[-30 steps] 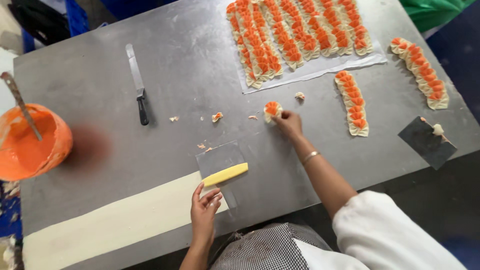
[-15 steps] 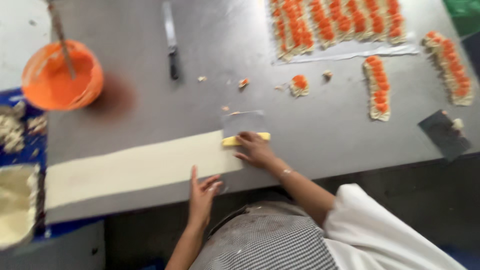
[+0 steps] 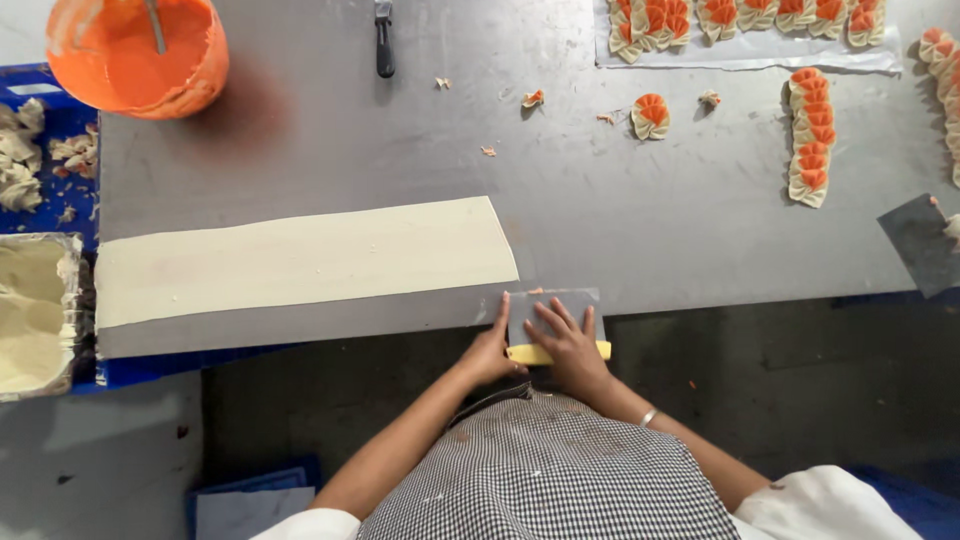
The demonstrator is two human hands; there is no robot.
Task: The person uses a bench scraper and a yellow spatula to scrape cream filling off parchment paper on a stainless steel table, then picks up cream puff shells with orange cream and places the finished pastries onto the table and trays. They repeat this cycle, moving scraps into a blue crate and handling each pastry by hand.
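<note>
- Scraper (image 3: 553, 310) with yellow handle lies at the counter (image 3: 650, 240) edge, right of the dough strip (image 3: 300, 260).
- Right hand (image 3: 565, 345) presses flat on it, ungripped; left hand (image 3: 492, 350) touches beside.
- Half a second ago, it sat farther in.

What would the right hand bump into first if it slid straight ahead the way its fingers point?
The right hand lies on a metal scraper, fingers pointing up-table. Beyond it the grey table looks bare; probably a small orange-filled pastry comes first.
</note>
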